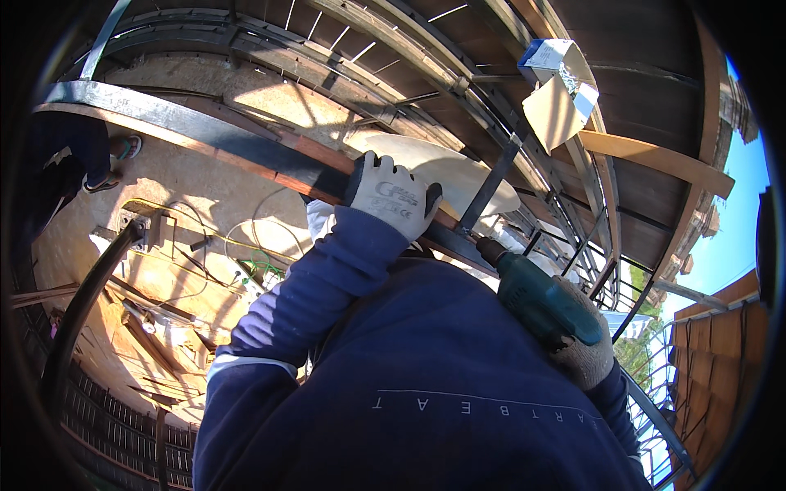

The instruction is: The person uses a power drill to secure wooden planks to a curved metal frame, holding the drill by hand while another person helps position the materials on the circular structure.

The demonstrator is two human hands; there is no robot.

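My left hand (391,196), in a white glove with dark fingertips, is wrapped over a long beam (246,149) with a dark metal face and a reddish wooden edge. In my right hand (591,358), also gloved, is a teal power drill (540,296). The drill's dark chuck (491,250) points at the beam, close to where a short dark metal bar (491,184) meets it. Whether the bit touches the metal is too small to tell.
An open cardboard box (561,90) holding small metal pieces sits on the framework at upper right. Beside it runs a wooden plank (655,159). Far below lies a floor with cables and timber scraps (155,344). Another person's sandalled feet (123,151) show at left.
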